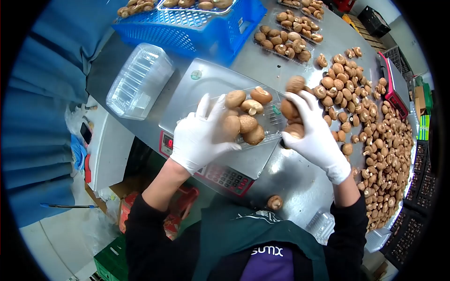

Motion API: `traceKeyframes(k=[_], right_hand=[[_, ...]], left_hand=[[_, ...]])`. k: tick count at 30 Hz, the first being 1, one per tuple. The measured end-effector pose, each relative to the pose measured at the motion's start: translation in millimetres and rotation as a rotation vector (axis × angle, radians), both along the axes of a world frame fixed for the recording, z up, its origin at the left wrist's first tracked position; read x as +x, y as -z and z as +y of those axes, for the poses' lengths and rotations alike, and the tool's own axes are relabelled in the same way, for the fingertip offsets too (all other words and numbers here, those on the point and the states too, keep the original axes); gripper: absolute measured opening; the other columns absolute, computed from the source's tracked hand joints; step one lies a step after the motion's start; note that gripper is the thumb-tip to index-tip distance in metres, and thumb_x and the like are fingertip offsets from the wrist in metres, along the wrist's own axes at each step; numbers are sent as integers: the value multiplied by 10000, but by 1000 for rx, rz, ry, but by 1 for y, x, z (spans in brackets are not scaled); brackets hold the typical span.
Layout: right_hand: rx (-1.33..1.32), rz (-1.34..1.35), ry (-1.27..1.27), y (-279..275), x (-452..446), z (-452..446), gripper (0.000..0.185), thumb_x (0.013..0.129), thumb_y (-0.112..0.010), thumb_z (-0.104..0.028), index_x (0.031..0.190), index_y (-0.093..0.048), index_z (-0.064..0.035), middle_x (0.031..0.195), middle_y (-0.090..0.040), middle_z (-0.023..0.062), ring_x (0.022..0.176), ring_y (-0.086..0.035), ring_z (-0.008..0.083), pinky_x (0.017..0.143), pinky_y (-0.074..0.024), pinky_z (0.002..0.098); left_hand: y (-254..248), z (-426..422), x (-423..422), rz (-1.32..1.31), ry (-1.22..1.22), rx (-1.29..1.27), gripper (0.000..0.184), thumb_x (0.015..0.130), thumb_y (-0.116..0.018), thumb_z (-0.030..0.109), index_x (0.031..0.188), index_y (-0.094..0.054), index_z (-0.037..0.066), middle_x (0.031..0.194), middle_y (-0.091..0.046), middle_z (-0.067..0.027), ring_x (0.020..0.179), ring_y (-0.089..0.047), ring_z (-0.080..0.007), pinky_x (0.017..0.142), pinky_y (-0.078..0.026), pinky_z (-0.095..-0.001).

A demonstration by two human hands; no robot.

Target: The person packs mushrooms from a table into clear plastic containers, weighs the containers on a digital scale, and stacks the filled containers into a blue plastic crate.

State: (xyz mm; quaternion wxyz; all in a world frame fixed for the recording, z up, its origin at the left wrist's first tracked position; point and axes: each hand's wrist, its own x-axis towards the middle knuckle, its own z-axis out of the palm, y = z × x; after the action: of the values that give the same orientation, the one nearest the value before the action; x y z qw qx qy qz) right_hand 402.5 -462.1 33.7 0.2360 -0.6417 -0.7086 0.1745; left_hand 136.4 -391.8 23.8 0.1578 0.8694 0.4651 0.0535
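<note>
My left hand (199,136), in a white glove, is at the left side of a clear plastic tray (272,117). Its fingers and thumb are spread around a slightly blurred mushroom (228,125); I cannot tell how firmly they touch it. Several brown mushrooms (253,107) lie in the tray, some stem up. The tray rests on the metal plate of a weighing scale (192,89). My right hand (311,129), also gloved, curls around several mushrooms (289,110) at the tray's right edge. The palm hides part of them.
A nested clear container (140,82) lies left of the scale, below a blue basket (187,33). Filled trays (283,42) stand at the back. Loose mushrooms (384,159) spread along the right beside a second red scale (396,96). One mushroom (275,202) lies near my body.
</note>
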Motion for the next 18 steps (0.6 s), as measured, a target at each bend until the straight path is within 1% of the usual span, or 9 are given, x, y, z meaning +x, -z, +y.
traceKeyframes(k=[2, 4, 7, 8, 9, 11, 14, 15, 18], right_hand=[[-47, 80, 109, 1, 14, -20, 688, 741, -698, -59, 1385, -457, -67, 1396, -410, 175, 1299, -470, 348, 1088, -407, 390], [-71, 45, 235, 18, 35, -48, 687, 753, -708, -99, 1389, -449, -70, 1413, -396, 193, 1287, -474, 381, 1062, -429, 408], [-145, -64, 363, 62, 66, -94, 676, 772, -719, -135, 1386, -447, -59, 1431, -380, 206, 1278, -477, 410, 1041, -450, 422], [-204, -69, 404, 78, 75, -111, 676, 776, -720, -139, 1388, -446, -61, 1441, -372, 207, 1282, -475, 412, 1046, -448, 424], [-264, -73, 443, 93, 82, -126, 676, 779, -722, -143, 1390, -445, -63, 1451, -363, 208, 1285, -473, 414, 1050, -445, 427], [-304, -236, 416, 130, 101, -155, 806, 762, -779, -158, 1463, -390, -70, 1553, -254, 230, 1383, -378, 421, 1111, -388, 422], [-399, -227, 446, 131, 104, -168, 865, 759, -799, -181, 1500, -363, -80, 1609, -154, 246, 1432, -308, 432, 1126, -371, 412], [-399, -247, 443, 130, 109, -170, 831, 780, -787, -213, 1494, -379, -86, 1609, -182, 223, 1365, -415, 428, 1082, -423, 431], [-477, -330, 422, 130, 125, -172, 736, 852, -717, -303, 1496, -400, -139, 1592, -276, 196, 1310, -487, 399, 1026, -468, 428]], left_hand=[[12, -2, -12, -104, 23, 86, 1127, 558, -884, 545, 1486, -424, 101, 1464, -449, -211, 1110, -611, -389, 900, -538, -429], [12, -5, -23, -202, 25, 134, 1161, 535, -891, 542, 1491, -412, 89, 1470, -444, -208, 1221, -574, -369, 954, -524, -413], [12, -4, -50, -324, -43, 229, 1103, 584, -901, 465, 1491, -409, 75, 1466, -454, -192, 1208, -587, -330, 931, -526, -373], [11, 0, -61, -375, -77, 257, 963, 680, -876, 319, 1486, -416, 62, 1471, -461, -169, 1179, -594, -290, 873, -524, -332], [9, 3, -70, -452, -132, 297, 874, 697, -846, 207, 1460, -448, 54, 1410, -490, -178, 1136, -596, -322, 900, -514, -363], [2, 10, -91, -490, -270, 318, 691, 789, -747, 77, 1427, -487, 40, 1341, -531, -138, 961, -599, -204, 772, -502, -309], [-12, 19, -110, -546, -365, 368, 561, 848, -722, 105, 1376, -540, 45, 1291, -567, -118, 921, -590, -175, 722, -495, -283], [-18, 21, -112, -551, -369, 389, 537, 860, -718, 117, 1365, -550, 48, 1280, -576, -114, 926, -592, -175, 716, -495, -277], [-26, 24, -111, -562, -325, 437, 507, 875, -717, 151, 1350, -564, 57, 1266, -591, -109, 936, -595, -179, 723, -500, -278]])
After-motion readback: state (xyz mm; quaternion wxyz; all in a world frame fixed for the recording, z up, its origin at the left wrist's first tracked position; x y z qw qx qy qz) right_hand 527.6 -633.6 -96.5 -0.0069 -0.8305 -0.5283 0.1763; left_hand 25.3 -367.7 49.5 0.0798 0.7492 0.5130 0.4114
